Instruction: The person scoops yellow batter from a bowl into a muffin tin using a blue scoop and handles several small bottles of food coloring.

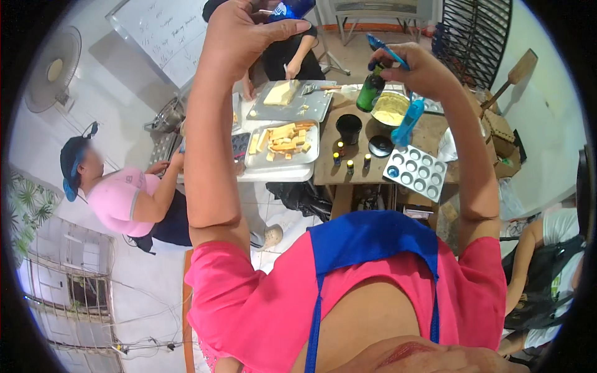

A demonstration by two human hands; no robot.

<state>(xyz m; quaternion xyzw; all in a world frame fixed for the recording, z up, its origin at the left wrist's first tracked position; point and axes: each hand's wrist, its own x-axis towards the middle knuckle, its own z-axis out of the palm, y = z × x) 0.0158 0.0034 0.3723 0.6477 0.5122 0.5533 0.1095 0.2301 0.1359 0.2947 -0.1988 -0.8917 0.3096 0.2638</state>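
Observation:
My right hand [417,70] grips a small green glass bottle [371,91] by its neck, above the table. Blue plastic measuring spoons [408,122] hang from the same hand, and a blue spoon handle [388,50] sticks up past its fingers. At the top edge, my raised left hand [247,35] has its thumb stretched sideways beside a blue item [293,9] with white writing. Its other fingers are partly cut off, so I cannot tell whether it holds that item. Below the bottle stands a bowl [391,103] of pale yellow mixture.
A muffin tin [416,171] has blue in one cup. Several small yellow-capped bottles [350,166] stand near a black tub [349,129] and a round black lid [381,146]. Cake pieces fill a tray [311,154]. A co-worker's hand [293,68] touches a pale block [281,93].

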